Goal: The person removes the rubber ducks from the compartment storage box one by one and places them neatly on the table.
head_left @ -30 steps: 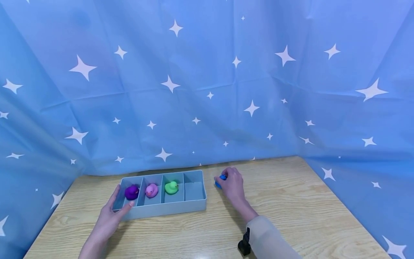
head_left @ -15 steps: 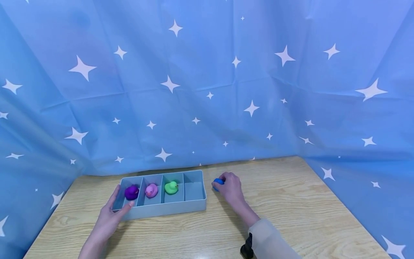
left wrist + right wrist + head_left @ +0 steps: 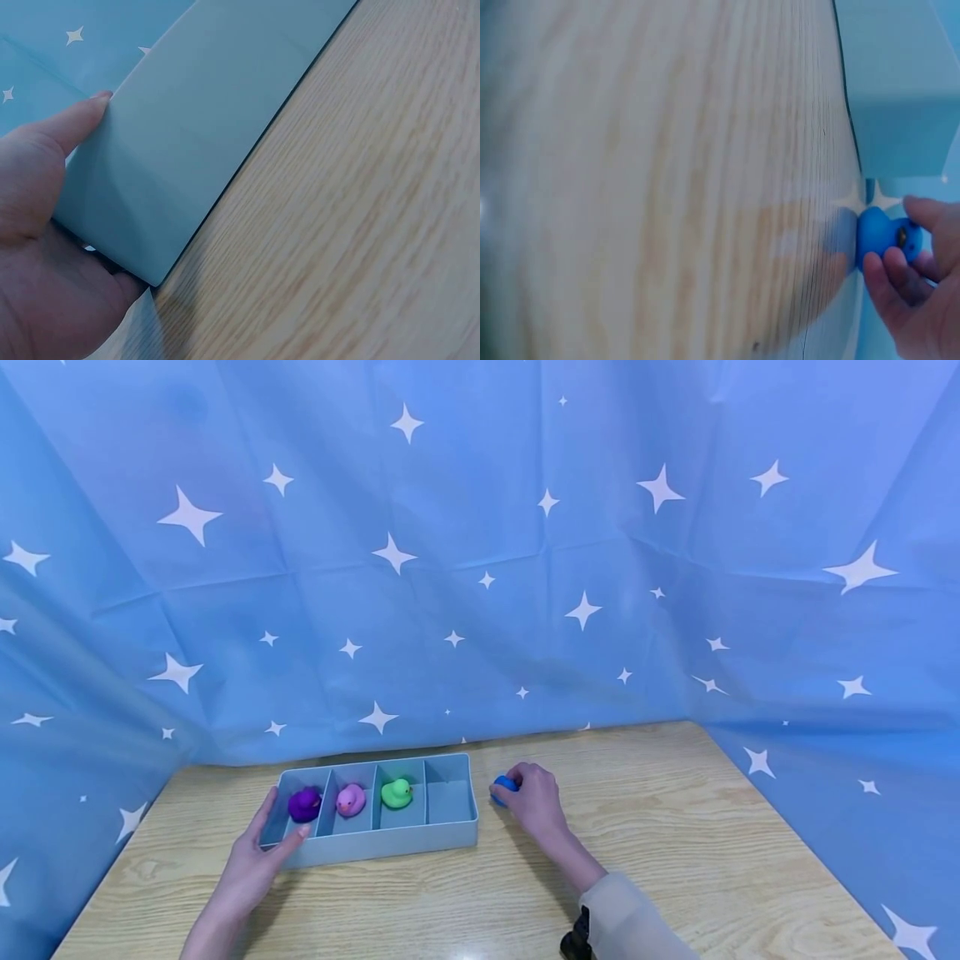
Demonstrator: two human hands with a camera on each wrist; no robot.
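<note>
Blue rubber duck (image 3: 505,786) pinched in curled fingers of right hand (image 3: 534,800), just off right end of divided tray (image 3: 450,839), toward desk's (image 3: 675,860) far edge. Left hand (image 3: 251,867) flat against tray's left end, fingers straight. Purple duck (image 3: 304,804), pink duck (image 3: 349,799), green duck (image 3: 396,792) in separate compartments.

bright, even light, soft shadows; the right wrist view blurs and bends toward its left edge.

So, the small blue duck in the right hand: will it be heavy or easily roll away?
The blue duck looks light: fingertips alone pinch it. Its rounded body may wobble or tip if pushed. It seems like soft rubber, probably not fragile.
</note>
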